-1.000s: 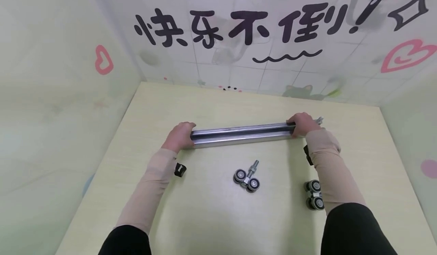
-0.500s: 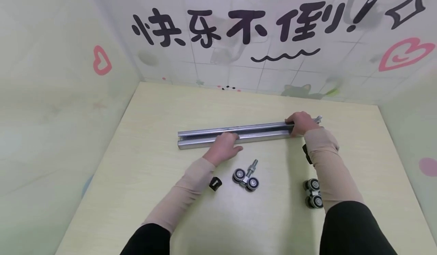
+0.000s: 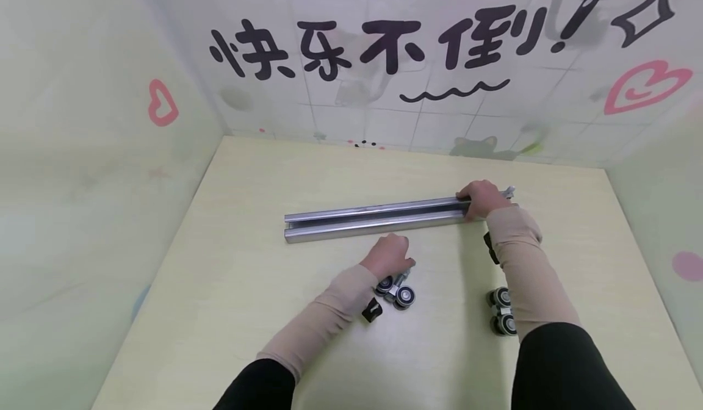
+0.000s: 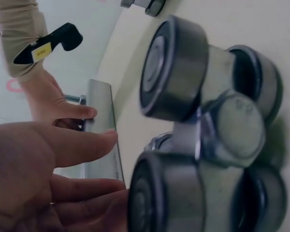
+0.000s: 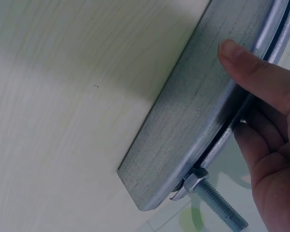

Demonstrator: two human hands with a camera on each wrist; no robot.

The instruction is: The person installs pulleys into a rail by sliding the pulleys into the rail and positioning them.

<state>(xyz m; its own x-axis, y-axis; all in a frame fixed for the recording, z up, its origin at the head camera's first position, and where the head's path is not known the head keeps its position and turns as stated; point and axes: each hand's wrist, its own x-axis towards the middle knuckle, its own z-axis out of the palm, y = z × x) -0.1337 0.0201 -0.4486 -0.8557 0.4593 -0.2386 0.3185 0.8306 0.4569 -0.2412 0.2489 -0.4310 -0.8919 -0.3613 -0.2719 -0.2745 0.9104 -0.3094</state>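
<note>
A silver C-shaped metal rail (image 3: 368,219) lies across the table, its slot upward. My right hand (image 3: 483,198) grips its right end, with the thumb on the side wall and fingers over the slotted top. A threaded bolt (image 5: 217,205) with a nut sticks out of the slot near that end. In front of the rail rests a wheeled trolley roller (image 3: 404,297) with its own bolt. My left hand (image 3: 389,255) hovers over that bolt; the left wrist view shows thumb and fingers extended and apart, with the wheels hiding the bolt.
Another trolley roller (image 3: 502,312) stands by the right forearm. The pale wooden table (image 3: 219,312) meets printed walls at the back, left and right. Dark wrist camera mounts sit under both wrists.
My left hand has let go of the rail's left end and moved right and nearer, to the trolley roller. My right hand has stayed on the rail.
</note>
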